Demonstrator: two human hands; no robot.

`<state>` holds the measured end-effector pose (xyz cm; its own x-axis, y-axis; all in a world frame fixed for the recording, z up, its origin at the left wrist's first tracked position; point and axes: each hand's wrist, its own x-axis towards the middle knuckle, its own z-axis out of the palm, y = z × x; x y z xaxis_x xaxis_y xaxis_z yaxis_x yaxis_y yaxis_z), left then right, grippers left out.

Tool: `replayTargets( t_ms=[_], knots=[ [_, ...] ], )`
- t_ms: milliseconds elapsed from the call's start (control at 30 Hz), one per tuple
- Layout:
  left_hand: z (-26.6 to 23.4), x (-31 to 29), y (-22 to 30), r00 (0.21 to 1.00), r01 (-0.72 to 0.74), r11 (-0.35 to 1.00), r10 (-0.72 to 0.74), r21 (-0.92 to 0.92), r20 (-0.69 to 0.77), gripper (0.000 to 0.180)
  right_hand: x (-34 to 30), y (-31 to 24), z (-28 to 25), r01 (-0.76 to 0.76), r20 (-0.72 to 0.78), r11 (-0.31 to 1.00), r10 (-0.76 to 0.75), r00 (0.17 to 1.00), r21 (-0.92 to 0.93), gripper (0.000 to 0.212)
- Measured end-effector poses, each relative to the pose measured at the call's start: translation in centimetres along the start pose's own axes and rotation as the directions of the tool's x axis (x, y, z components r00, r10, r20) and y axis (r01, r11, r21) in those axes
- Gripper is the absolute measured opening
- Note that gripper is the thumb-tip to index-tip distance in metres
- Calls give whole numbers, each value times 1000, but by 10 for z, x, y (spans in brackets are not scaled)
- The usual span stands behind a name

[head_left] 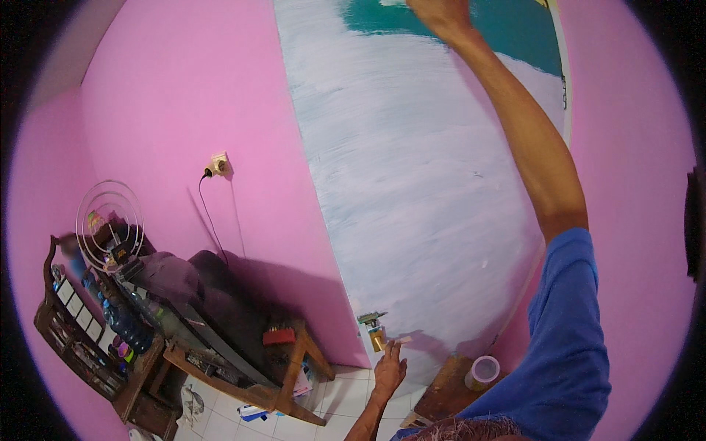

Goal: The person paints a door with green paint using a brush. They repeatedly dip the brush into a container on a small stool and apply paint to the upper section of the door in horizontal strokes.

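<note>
A tall teal door (515, 33) is mostly covered in streaky pale paint; teal shows at its top. My right hand (443, 16) is raised against that upper part, curled closed, and cut off by the picture's upper edge. What it grips is out of sight. Low down, my left hand (390, 373) reaches toward the door with fingers stretched out. A small pale strip (406, 340) shows by its fingertips; I cannot tell if they touch it. Just left of these fingers is the door's brass lock plate (376, 339), with a greenish handle (373, 317) above it.
A clear round tub (482, 372) stands on a brown wooden stool (443, 389) at the lower right. To the left, a dark television (213, 316) rests on a wooden table (288, 393). A cable runs from a wall socket (219, 165). A ringed antenna (110, 224) stands behind.
</note>
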<state>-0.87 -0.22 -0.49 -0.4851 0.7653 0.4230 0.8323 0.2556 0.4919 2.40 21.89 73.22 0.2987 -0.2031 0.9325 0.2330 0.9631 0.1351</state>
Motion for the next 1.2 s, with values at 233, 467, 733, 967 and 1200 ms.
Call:
replayTargets(
  t_ms=[233, 467, 733, 967, 1200],
  knots=[
    [-13, 4, 11, 993, 69, 997, -66, -23, 94, 63, -2, -89, 31, 155, 8, 977, -158, 987, 148, 28],
    [-13, 3, 2, 998, 25, 1000, -25, -1, 58, 64, 2, -62, 20, -229, 71, 928, 218, 973, 292, 30],
    [-8, 5, 3, 998, 16, 1000, -16, 8, 58, 64, -1, 61, -41, -316, -55, 946, 313, 948, -66, 35],
    [-4, 1, 3, 1000, -16, 1000, 16, 17, 11, 63, -5, -22, 13, 29, -115, 997, -21, 993, 69, 30],
    [-15, 5, 7, 992, 53, 999, -52, 0, 118, 63, -20, -131, 34, 206, -62, 941, -197, 979, 270, 12]
  ],
)
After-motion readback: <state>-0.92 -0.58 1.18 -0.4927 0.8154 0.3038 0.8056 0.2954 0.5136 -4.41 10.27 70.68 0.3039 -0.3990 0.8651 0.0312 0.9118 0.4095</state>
